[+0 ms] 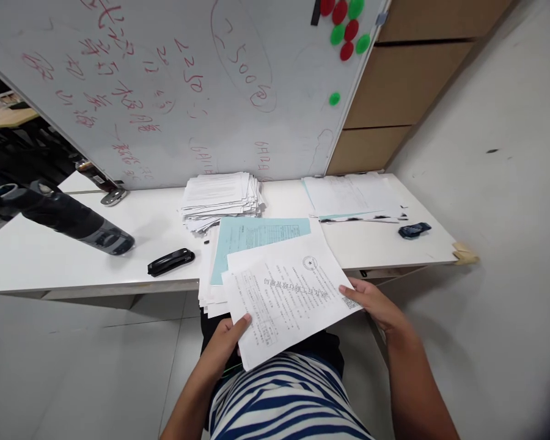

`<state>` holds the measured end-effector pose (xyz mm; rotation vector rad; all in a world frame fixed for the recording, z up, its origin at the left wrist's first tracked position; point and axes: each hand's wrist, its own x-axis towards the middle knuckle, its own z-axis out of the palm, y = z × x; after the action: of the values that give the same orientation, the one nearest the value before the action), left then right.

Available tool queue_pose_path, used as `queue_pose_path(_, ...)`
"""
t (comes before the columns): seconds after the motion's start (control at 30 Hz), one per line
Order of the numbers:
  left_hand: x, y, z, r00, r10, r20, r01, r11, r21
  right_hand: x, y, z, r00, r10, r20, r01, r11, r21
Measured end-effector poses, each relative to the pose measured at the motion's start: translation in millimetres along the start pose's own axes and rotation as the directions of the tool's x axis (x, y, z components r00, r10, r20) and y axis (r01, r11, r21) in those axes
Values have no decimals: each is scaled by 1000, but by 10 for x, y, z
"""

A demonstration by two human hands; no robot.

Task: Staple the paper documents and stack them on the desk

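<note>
Between my hands I hold printed paper sheets (288, 305) with a round stamp at the top and a square code in one corner. My left hand (229, 336) pinches their lower left edge, thumb on top. At the right edge, my right hand (371, 299) grips them, its thumb beside the code. How many sheets are in the hold I cannot tell. Just beyond lies a light blue printed sheet (256, 235), partly covered by the held sheets. More white papers (206, 287) sit under it at the table's front edge.
A tall paper stack (220, 192) stands against the whiteboard (165, 91). Left of it are a black stapler (171, 261), a dark bottle (73, 217) and a computer mouse (113, 197). To the right lie more papers (355, 195) and a small dark object (414, 230) on the white table (156, 214).
</note>
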<state>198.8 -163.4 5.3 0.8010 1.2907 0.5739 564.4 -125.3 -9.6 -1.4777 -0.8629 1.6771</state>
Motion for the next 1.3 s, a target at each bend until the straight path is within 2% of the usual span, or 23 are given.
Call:
queue_pose_path(0.1,-38,111,-50,999,37,2,-37,993,112,-98,-76,3,999,-25,-39,22,997,-69)
queue_pose_path(0.23,-252,396,-106,989,146,30,-148,952,268,-321,-268,-32,992,-99,-78,93,992,-83)
queue_pose_path(0.3,-347,556,-132,975,218,41,-219,915,339,-414,-383,-31,981,-163,-101,159,986,-47)
queue_pose_path(0.37,-379,688,-163,946,323,27,-304,858,415,-438,-481,5,946,-275,-173,276,961,-16)
queue_pose_path(0.43,-332,780,-206,883,469,-31,-395,775,494,-372,-543,75,881,-396,-258,404,914,-23)
queue_pose_path(0.53,-146,836,-292,720,669,-185,-464,662,589,-137,-562,228,805,-521,-284,517,850,-96)
queue_pose_path(0.6,12,821,-357,620,727,-297,-463,644,609,47,-539,350,800,-545,-252,529,838,-133)
queue_pose_path(0.63,92,799,-388,591,729,-345,-458,656,600,131,-523,414,808,-540,-234,521,842,-142)
queue_pose_path(0.67,170,768,-416,580,718,-384,-452,676,581,204,-506,477,823,-526,-214,503,851,-153)
queue_pose_path(0.8,447,604,-505,585,667,-461,-462,742,486,395,-464,681,868,-470,-159,434,875,-215)
queue_pose_path(0.93,620,511,-567,576,673,-464,-590,735,334,512,-466,782,846,-515,-141,492,854,-168)
queue_pose_path(1.1,679,598,-644,573,677,-462,-689,703,176,624,-482,795,821,-555,-135,557,830,-23)
queue_pose_path(1.3,679,694,-668,689,609,-393,-624,774,106,675,-415,716,847,-520,-110,527,848,54)
